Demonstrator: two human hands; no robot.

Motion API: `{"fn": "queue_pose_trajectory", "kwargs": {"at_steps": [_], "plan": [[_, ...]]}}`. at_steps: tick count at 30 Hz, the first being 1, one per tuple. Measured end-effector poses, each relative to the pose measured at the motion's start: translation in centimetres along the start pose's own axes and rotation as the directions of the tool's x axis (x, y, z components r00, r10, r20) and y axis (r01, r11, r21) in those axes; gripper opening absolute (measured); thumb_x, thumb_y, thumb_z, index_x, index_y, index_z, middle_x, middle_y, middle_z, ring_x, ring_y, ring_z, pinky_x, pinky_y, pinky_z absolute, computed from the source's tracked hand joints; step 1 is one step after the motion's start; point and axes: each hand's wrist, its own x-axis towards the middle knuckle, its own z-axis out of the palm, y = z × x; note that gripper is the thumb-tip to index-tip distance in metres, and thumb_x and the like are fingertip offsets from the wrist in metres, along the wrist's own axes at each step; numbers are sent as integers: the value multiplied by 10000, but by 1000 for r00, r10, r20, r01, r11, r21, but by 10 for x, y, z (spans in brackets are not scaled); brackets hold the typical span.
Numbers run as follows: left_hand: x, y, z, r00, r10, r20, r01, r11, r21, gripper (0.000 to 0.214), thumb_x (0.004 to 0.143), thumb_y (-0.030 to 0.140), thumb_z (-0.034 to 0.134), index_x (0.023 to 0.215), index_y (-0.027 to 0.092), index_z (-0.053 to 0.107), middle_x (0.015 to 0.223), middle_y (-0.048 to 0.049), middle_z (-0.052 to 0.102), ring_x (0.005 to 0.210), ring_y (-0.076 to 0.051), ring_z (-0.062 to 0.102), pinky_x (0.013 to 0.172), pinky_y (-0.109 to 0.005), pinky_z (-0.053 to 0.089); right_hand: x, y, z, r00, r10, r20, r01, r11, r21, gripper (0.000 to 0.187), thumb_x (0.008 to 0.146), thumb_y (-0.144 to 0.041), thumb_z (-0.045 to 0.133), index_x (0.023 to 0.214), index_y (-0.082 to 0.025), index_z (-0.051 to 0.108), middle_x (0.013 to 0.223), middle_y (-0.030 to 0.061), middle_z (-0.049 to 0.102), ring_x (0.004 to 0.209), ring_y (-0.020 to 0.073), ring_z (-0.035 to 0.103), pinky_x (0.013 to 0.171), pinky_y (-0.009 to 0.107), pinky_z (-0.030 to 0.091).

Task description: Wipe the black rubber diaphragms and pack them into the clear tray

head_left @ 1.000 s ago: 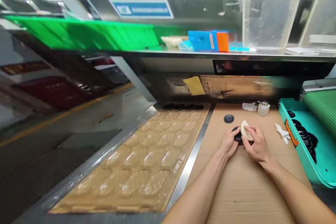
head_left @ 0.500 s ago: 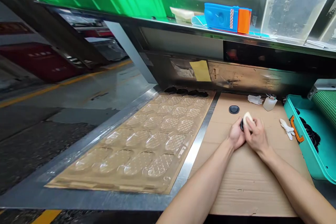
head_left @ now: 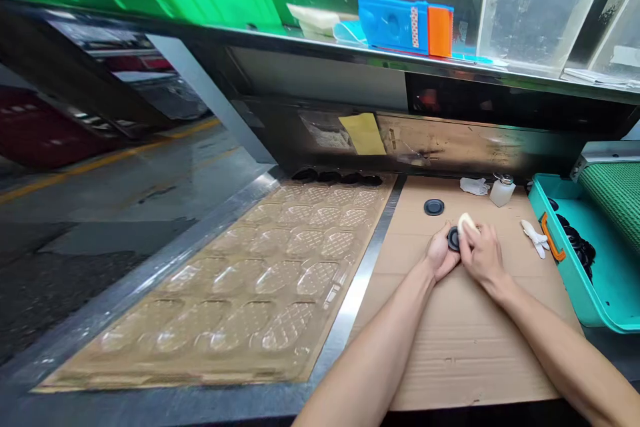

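Observation:
My left hand (head_left: pixel 440 255) grips a small round black part (head_left: pixel 453 239) over the cardboard sheet (head_left: pixel 465 340). My right hand (head_left: pixel 481 255) is closed on a cream-coloured pad (head_left: pixel 466 222) and presses it against that black part. A second round black part (head_left: pixel 434 207) lies flat on the cardboard just beyond my hands. A white glove or cloth piece (head_left: pixel 533 237) lies to the right of my right hand.
A clear plastic blister tray (head_left: pixel 260 273) with empty pockets lies on the left, with a few black parts (head_left: pixel 340 178) at its far end. A teal bin (head_left: pixel 595 280) holding several black parts stands at the right. A small bottle (head_left: pixel 501 189) and crumpled wipe (head_left: pixel 473 185) sit at the back.
The camera has tilted down and shifted. My hands have stayed together on the black part, and the right hand's pad has shifted slightly over it.

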Motion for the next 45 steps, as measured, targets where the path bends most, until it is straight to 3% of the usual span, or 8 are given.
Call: {"fn": "queue_pose_trajectory", "kwargs": {"at_steps": [5,9,12,19,29,32,37,45], "plan": [[-4,-2,3,999,-34,8,34,999,30,473,1051,413,365,960,98,705,1030,-171,763,1095,-272,705,1049,-397,513,3,6,3,997,-56,50,56,998,3,389,978,-303,485,1303,-203,674,1191,154,587,1050,272,523,901,398,494],[-6,-4,2,998,-41,37,37,994,107,484,1060,404,352,926,96,700,999,-165,763,1046,-267,714,1003,-438,540,21,29,-2,982,166,-89,-164,986,30,373,955,-338,516,1239,-164,683,1121,160,604,1070,290,544,956,450,483],[-4,-2,2,999,-13,42,9,994,105,546,1062,451,325,948,66,695,1005,-191,750,992,-261,721,957,-440,562,25,37,-16,967,188,-172,-157,971,179,503,912,-367,572,1354,-127,570,1235,174,579,1167,278,549,1014,434,473],[-3,1,4,992,123,32,-126,987,103,411,1020,493,471,1200,160,631,1068,-125,735,993,-230,720,954,-414,556,12,27,-35,955,112,274,-205,918,339,523,775,-316,700,1276,-213,596,1209,100,664,1110,240,628,965,377,498],[-5,-8,1,995,63,77,-75,984,163,355,1032,357,444,1166,129,680,1108,-157,731,1097,-284,698,1039,-479,505,18,30,-22,843,225,489,-508,632,586,366,857,-471,619,1058,-169,664,798,10,688,673,147,601,610,241,447],[-4,-7,-1,996,83,31,-87,984,156,387,1041,365,416,1077,106,700,1084,-173,734,1089,-286,699,1035,-478,512,19,35,-26,826,197,528,-486,722,492,293,843,-424,635,980,-170,689,822,21,707,690,153,613,630,243,447],[-1,-8,-1,998,61,27,-64,991,122,410,1053,376,390,1010,108,698,1106,-171,736,1115,-274,689,1048,-474,516,16,23,-24,928,296,224,-309,951,23,382,991,-387,465,1298,-207,605,1140,102,736,923,226,694,785,299,483],[-2,-9,0,999,41,23,-43,995,92,432,1059,385,371,1082,106,700,1098,-165,752,1118,-263,694,1052,-451,523,24,5,-15,905,337,259,-239,907,-348,501,1054,-475,362,1478,-235,477,1173,129,729,921,249,717,768,303,490]]}}
